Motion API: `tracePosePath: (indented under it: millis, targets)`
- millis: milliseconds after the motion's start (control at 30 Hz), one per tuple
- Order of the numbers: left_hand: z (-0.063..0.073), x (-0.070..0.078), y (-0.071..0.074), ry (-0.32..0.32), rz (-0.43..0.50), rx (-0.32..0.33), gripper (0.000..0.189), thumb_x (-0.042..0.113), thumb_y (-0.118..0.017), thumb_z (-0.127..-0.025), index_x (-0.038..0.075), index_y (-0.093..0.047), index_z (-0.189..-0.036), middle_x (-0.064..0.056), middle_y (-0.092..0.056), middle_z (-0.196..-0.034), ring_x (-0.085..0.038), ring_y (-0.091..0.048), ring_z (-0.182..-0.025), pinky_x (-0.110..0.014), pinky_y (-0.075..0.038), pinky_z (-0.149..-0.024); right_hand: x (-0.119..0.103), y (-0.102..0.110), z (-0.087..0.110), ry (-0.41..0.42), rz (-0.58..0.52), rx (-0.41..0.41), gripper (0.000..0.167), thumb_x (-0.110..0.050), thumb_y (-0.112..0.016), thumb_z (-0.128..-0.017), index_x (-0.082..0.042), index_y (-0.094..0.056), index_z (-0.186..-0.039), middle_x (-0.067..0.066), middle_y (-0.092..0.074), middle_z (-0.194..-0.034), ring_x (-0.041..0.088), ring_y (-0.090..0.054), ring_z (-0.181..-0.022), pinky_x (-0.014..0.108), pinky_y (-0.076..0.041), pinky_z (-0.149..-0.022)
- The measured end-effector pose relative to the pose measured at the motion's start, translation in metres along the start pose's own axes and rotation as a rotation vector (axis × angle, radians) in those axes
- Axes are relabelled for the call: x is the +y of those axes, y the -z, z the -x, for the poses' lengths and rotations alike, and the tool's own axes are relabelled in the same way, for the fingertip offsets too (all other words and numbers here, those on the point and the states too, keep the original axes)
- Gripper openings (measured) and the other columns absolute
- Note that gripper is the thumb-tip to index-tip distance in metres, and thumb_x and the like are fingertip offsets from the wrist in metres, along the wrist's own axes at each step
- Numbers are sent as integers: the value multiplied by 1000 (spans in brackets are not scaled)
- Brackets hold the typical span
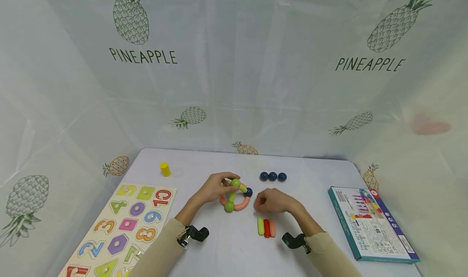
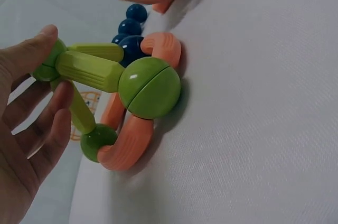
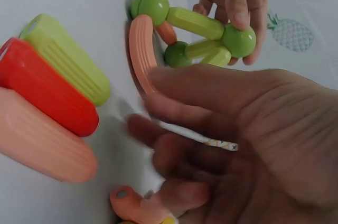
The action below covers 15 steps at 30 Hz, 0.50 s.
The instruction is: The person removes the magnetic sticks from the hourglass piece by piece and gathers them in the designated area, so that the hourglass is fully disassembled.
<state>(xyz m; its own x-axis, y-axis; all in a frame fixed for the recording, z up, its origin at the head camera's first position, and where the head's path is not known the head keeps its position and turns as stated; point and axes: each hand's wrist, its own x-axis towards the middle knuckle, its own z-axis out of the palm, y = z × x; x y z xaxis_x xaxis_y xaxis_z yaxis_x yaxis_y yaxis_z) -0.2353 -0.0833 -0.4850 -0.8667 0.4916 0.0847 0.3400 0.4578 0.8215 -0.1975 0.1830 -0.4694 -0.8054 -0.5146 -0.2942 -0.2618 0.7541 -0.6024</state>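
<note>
My left hand (image 1: 215, 187) pinches the top green ball (image 2: 50, 60) of a magnetic ball-and-rod frame between thumb and fingers. Straight light-green rods (image 2: 90, 71) slope down from that ball to two more green balls (image 2: 149, 87) and a dark blue ball (image 1: 248, 192). Curved orange rods (image 1: 242, 204) form the ring resting on the table. Right of the frame, my right hand (image 1: 273, 200) hangs low with curled fingers. Its lower fingers grip a curved orange rod (image 3: 127, 203), with a bit of yellow (image 3: 169, 220) beside it, mostly hidden by the hand.
Green, red (image 1: 267, 228) and orange straight rods lie side by side near my right wrist. Three dark blue balls (image 1: 272, 176) stand behind. A number puzzle board (image 1: 172, 195) lies left, a yellow cylinder (image 1: 165, 169) beyond it, and a boxed set (image 1: 373, 224) right.
</note>
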Motion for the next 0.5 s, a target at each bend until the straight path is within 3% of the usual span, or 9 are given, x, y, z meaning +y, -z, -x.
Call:
tracePosePath:
  millis: [267, 400, 500]
  targets:
    - [2, -6, -2, 6, -16, 3, 42, 27, -81, -87, 19, -69, -127, 2, -68, -116, -15, -62, -89, -28, -52, -69, -7, -5, -23, 144, -97, 290, 15, -26, -69, -97, -17, -73, -108, -7, -68, -101, 11, -61, -85, 28, -52, -70]
    - [2, -8, -2, -5, -16, 7, 40, 23, -81, -87, 17, -70, -125, 1, -68, -115, -14, -61, -86, -28, -51, -67, -15, -10, -35, 147, -139, 328, 26, -27, -68, -98, -16, -71, -121, -2, -68, -117, 12, -62, -89, 29, -53, -70]
    - [1, -9, -3, -16, -11, 0, 39, 22, -80, -88, 16, -69, -125, 1, -68, -115, -14, -61, -85, -27, -51, -65, -19, -13, -42, 133, -131, 310, 29, -23, -66, -98, -13, -70, -125, 2, -69, -115, 12, -60, -81, 28, -50, -64]
